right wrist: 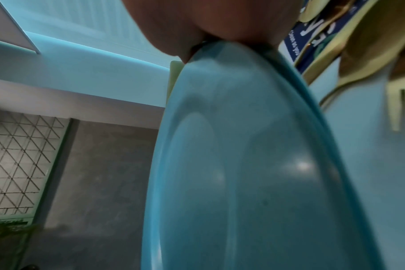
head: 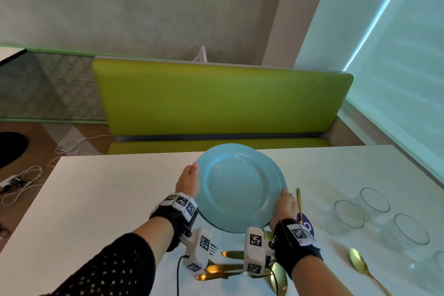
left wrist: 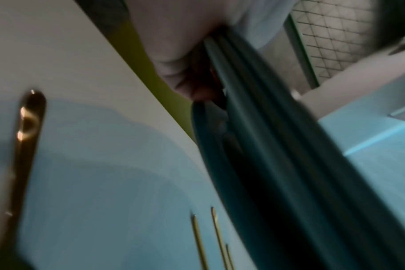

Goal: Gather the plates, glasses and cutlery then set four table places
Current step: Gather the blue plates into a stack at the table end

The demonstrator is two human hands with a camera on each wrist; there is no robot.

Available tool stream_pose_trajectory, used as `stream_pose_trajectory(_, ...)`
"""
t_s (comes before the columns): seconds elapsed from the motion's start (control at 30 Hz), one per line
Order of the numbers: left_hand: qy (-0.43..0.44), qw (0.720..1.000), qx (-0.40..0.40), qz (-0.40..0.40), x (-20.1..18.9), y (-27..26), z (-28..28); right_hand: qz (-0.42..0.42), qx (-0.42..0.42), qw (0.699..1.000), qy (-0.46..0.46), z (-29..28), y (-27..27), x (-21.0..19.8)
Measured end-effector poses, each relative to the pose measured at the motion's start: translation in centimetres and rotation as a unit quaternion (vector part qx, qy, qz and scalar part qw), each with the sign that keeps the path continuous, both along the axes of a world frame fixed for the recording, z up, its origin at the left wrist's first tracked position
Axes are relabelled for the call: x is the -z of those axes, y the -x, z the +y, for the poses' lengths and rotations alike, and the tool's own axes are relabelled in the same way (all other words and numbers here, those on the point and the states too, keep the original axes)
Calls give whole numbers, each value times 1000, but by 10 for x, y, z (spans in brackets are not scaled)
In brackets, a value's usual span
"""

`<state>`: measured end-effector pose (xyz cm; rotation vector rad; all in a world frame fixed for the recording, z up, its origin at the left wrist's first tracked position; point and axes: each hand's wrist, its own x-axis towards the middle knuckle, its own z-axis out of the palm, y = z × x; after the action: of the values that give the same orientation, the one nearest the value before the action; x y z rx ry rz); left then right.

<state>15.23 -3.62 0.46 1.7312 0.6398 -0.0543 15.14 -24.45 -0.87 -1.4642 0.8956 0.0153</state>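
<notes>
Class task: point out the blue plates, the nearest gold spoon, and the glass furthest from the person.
blue plates [head: 236,187], head view, centre of top plate.
gold spoon [head: 356,258], head view, its bowl.
glass [head: 374,199], head view, its rim.

Setting: café or diner booth. Evidence: green padded bench seat [head: 221,101] behind a white surface [head: 115,190]; glasses [head: 373,199], gold cutlery [head: 228,269]; window blind [head: 396,74].

Holding light blue plates [head: 236,187], perhaps two stacked, above the table [head: 101,197]: left hand [head: 188,181] and right hand [head: 284,206] gripping opposite rims. Glasses [head: 374,217] near right edge.
</notes>
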Motion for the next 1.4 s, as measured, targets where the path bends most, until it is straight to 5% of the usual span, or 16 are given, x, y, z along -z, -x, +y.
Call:
stream_pose_trajectory(0.23,-69,996,50,-9,10,31,55,-28,5,999,-18,68,48,-13)
stream_pose_trajectory(0.37,-75,996,25,26,20,48,109,-52,0,998,-40,129,64,12)
stream_pose_trajectory(0.53,-95,992,6,82,44,74,189,-17,-124,990,61,194,77,47)
stream_pose_trajectory(0.7,-117,982,18,148,69,96,261,69,-276,947,147,246,84,67)
stream_pose_trajectory(1.03,-99,972,43,209,92,103,314,124,-367,896,215,295,81,92)
stream_pose_trajectory(1.2,-90,975,39,199,97,91,328,127,-351,907,195,308,69,90)
stream_pose_trajectory(1.4,-60,982,1,179,82,73,342,88,-262,958,69,325,46,81)
